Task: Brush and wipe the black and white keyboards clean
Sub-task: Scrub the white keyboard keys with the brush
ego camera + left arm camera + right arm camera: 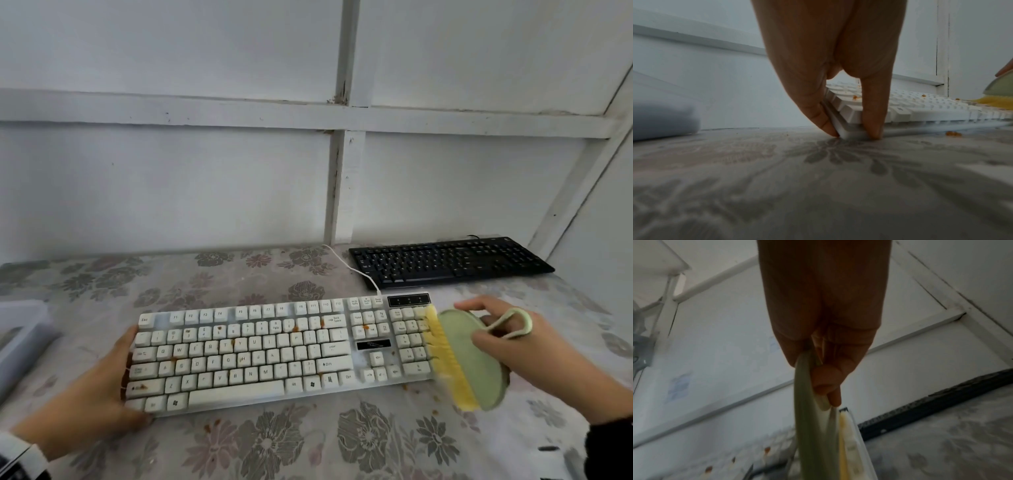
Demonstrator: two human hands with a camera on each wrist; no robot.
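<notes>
A white keyboard [274, 349], dotted with brown crumbs, lies across the middle of the table. My left hand [126, 394] holds its left front corner, thumb on the front edge and fingers on the side [855, 136]. My right hand [507, 335] grips a green brush [472, 359] by its loop handle. The brush is tilted, and its yellow bristles [442, 353] touch the number pad at the keyboard's right end. In the right wrist view the fingers curl round the brush [809, 426]. A black keyboard [448, 262] lies at the back right, near the wall.
A pale plastic box [20, 342] stands at the left edge of the table. The floral tablecloth [308, 445] carries loose crumbs [421, 394] in front of the keyboard's right end. A white cable [352, 270] runs from the white keyboard towards the back wall.
</notes>
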